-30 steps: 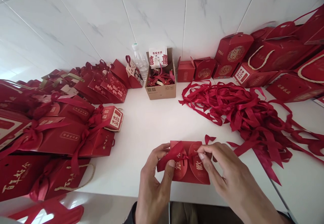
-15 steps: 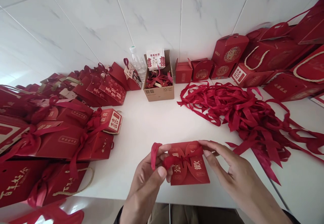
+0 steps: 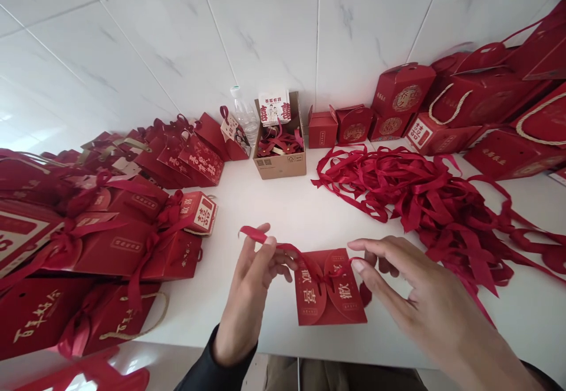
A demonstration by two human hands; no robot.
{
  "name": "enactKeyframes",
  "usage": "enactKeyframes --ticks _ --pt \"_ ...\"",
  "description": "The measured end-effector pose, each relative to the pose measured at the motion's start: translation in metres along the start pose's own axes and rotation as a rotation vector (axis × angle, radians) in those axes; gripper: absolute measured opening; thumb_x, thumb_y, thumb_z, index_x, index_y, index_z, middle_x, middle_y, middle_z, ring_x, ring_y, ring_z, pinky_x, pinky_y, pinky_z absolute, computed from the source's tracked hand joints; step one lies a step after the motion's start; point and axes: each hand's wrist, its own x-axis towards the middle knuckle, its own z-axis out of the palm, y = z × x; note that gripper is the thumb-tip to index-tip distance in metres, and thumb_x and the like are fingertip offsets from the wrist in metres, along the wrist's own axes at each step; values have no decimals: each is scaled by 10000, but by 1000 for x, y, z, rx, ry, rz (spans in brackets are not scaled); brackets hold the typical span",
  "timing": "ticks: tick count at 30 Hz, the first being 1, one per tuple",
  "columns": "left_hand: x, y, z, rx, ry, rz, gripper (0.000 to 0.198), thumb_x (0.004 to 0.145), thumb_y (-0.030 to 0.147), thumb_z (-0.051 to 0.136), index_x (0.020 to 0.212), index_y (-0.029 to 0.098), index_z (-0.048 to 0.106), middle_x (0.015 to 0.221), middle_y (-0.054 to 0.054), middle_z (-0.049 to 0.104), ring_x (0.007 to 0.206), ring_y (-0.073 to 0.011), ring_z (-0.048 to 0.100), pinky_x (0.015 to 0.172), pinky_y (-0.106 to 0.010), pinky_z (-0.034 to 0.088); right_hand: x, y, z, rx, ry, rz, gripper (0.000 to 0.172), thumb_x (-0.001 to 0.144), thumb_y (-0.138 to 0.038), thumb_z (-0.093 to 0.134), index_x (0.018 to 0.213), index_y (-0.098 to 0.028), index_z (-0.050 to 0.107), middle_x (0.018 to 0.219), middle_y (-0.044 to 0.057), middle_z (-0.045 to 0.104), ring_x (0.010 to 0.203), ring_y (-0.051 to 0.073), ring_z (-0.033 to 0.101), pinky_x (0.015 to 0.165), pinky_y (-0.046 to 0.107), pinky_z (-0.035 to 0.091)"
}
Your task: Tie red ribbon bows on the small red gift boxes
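A flat red gift box (image 3: 331, 311) with gold characters lies near the table's front edge, a red ribbon (image 3: 305, 257) knotted across its middle. My left hand (image 3: 254, 279), left of the box, pinches one end of the ribbon and holds it raised, with the tip sticking out beyond the fingers. On the right side of the box, my right hand (image 3: 407, 288) has the ribbon's other end running between its thumb and curled fingers, while the index finger stretches out. A dark piece of ribbon hangs below that thumb. The box itself is touched by neither hand, as far as shows.
A heap of loose red ribbons (image 3: 415, 190) spreads over the right side. Finished-looking red gift boxes (image 3: 110, 237) crowd the left; more red boxes (image 3: 402, 93) line the wall at right. A cardboard box (image 3: 283, 167) and a plastic bottle (image 3: 242, 111) stand at the back.
My left hand has moved left and away from the box, drawing its ribbon end out longer. My right hand has shifted slightly right, off the box's edge.
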Motion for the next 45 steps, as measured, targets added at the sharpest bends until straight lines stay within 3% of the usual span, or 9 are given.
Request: enactKeyframes --ticks 4,8,10,13,16,30,34,39,45 --pt "0 0 -11 456 -52 137 355 963 481 618 1113 169 698 759 -34 694 656 -163 569 611 -292 436 2 8 2 -16 -5 -35 178 1059 -373 537 986 -305 685 912 24 717 743 192 699 505 293 482" --pt "-4 -6 -17 811 318 430 226 988 372 596 863 205 685 678 4 637 603 -146 534 614 -290 417 1 10 -1 2 -32 -23 156 1056 -377 551 977 -316 670 896 5 713 699 180 675 463 281 444" --pt "-7 -10 -16 836 320 551 134 994 285 578 1034 207 679 749 7 653 636 -145 565 634 -276 453 1 9 -2 16 -38 -16 135 1054 -378 558 990 -324 663 910 2 713 718 180 679 427 271 404" --pt "-9 -12 -13 892 -45 625 344 991 169 527 1316 227 623 922 -21 680 759 -152 626 696 -266 509 1 7 -3 33 -42 -27 119 1049 -357 561 985 -324 656 927 2 705 726 175 681 429 266 400" --pt "-6 -13 -12 911 -194 614 272 992 120 507 1145 239 696 945 -32 672 797 -150 639 719 -262 519 1 8 -4 27 -54 -30 148 1046 -344 543 976 -310 671 945 21 703 727 178 682 438 274 406" --pt "-25 -8 -3 594 -167 503 101 1013 203 597 986 250 682 859 -4 712 769 -148 645 707 -250 532 10 -10 -26 334 -519 243 326 989 -589 589 969 -315 764 795 -20 757 647 168 697 481 213 530" --pt "-24 -11 3 544 -158 487 223 973 129 619 1097 288 716 901 19 745 794 -128 661 743 -223 549 9 -6 -26 349 -483 217 339 959 -584 640 1158 -342 769 1062 11 801 910 226 771 640 245 625" --pt "-18 -7 7 616 -149 599 267 905 33 615 996 263 717 904 14 730 812 -130 678 736 -220 547 11 -9 -20 408 -436 214 201 981 -466 638 1057 -321 754 944 -11 784 817 184 740 688 245 611" --pt "-18 -14 9 864 197 858 240 883 1 603 944 231 636 993 -38 632 928 -164 642 806 -258 531 14 -14 -10 401 -353 218 233 955 -419 657 1158 -340 737 874 -9 755 753 184 707 611 243 583"
